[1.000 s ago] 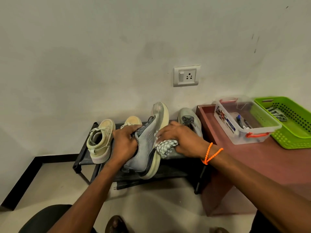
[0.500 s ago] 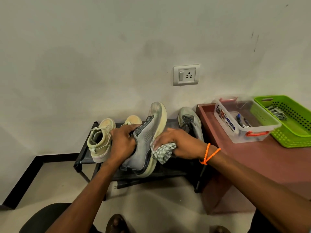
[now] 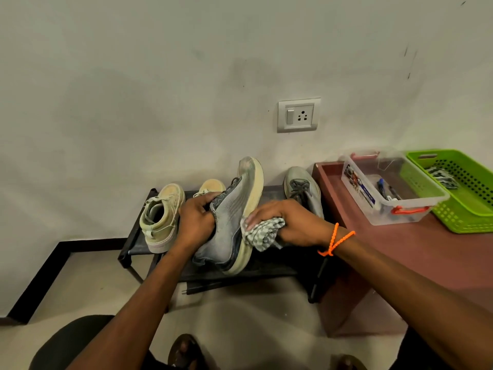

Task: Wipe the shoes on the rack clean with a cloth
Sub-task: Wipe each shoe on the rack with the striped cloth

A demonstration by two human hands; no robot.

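Shoe [image 3: 234, 217] is off the rack [image 3: 269, 268], tilted toe-up above its front edge; your left hand [image 3: 196, 222] has its grip curled round the collar. Cloth [image 3: 262, 232] has slid down the sole edge from mid-sole toward the heel over the last second, bunched in your right hand's [image 3: 289, 222] closed grip. I'd say that edge is nearly wiped. Room: open floor below and to the left. Tabletop [image 3: 400, 252] edge sits close by your right wrist. Grey shoe [image 3: 302, 188] is just behind the cloth, beige shoe [image 3: 161, 217] beside your left hand.
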